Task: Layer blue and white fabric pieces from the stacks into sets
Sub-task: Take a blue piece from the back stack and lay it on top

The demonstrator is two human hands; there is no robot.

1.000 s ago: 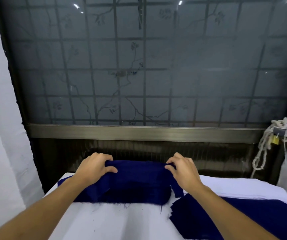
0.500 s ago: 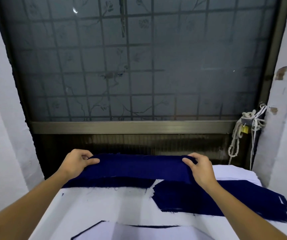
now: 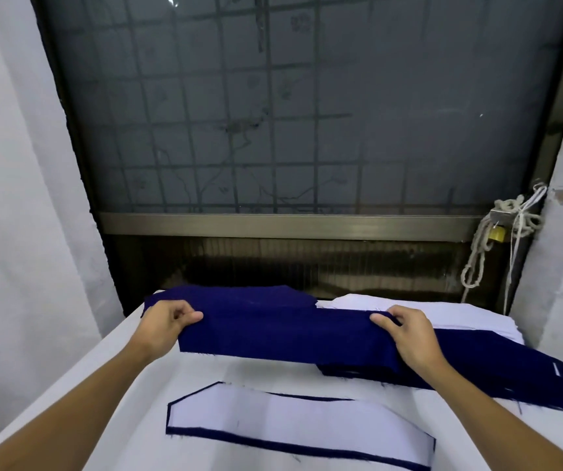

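Head view: a blue fabric piece hangs stretched at mid-frame, each end pinched by the left hand and right hand, likely to keep it flat for laying. Below lies a white-on-blue set; blue stack and white stack sit right.

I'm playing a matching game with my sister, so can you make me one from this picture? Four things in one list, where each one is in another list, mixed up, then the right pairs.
Things
1. blue fabric piece
2. white fabric stack
3. white piece laid on a blue one
4. yellow padlock

Places
A. hanging beside the rope
B. gripped by the left hand and right hand
C. lying flat, nearest the person
D. behind the blue fabric stack on the right

Pairs: 1-B, 2-D, 3-C, 4-A
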